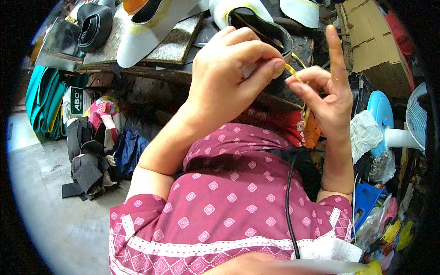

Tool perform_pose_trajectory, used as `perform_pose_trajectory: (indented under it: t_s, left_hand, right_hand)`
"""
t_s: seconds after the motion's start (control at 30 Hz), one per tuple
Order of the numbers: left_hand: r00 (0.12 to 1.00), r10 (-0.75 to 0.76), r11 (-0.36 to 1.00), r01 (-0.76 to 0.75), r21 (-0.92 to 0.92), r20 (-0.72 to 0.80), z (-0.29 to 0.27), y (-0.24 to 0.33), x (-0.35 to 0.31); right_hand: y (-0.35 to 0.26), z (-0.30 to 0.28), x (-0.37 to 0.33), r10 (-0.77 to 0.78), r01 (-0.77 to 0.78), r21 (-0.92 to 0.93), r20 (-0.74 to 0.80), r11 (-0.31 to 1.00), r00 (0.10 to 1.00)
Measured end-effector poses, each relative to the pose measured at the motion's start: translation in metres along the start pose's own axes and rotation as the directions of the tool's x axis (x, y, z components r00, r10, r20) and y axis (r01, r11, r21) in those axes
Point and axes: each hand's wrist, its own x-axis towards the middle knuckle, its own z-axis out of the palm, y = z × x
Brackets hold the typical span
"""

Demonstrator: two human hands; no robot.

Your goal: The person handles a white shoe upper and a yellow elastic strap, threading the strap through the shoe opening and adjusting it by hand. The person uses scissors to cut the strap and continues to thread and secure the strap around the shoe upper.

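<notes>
Together both hands, left (229, 75) and right (327, 94), pinch a yellow strip (293, 72) (thin, glue-like) above the shoe (256, 23).

A dark bench (151, 75) sits at the top, crowded with stuff. The grey floor (50, 192) is on the left. Brown cardboard boxes (373, 43) and a white fan (415, 117) stand on the right.

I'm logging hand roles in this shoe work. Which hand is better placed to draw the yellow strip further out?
Probably the right hand: it pinches the yellow strip lower down, with free length trailing past its palm. The left hand grips the strip's upper end beside the black shoe piece, anchoring it.
</notes>
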Motion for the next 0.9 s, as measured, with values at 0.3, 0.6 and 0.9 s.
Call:
perform_pose_trajectory:
  t_s: [0.3, 0.6, 0.9]
  left_hand:
    - [0.998, -0.004, 0.99, -0.004, -0.141, -0.056, 0.005, 0.015, -0.038]
    - [0.968, -0.241, 0.957, 0.224, -0.183, -0.076, 0.015, 0.006, -0.038]
    - [0.913, -0.402, 0.775, 0.379, -0.506, 0.067, 0.017, 0.0, -0.041]
  right_hand:
    - [-0.013, 0.014, -0.018, 0.145, -0.201, 0.437, 0.16, 0.877, 0.977]
    - [0.004, 0.007, 0.001, -0.007, 0.007, 0.004, 0.031, 1.0, 0.999]
    - [0.005, 0.002, 0.005, 0.077, -0.096, 0.293, 0.073, 0.951, 0.994]
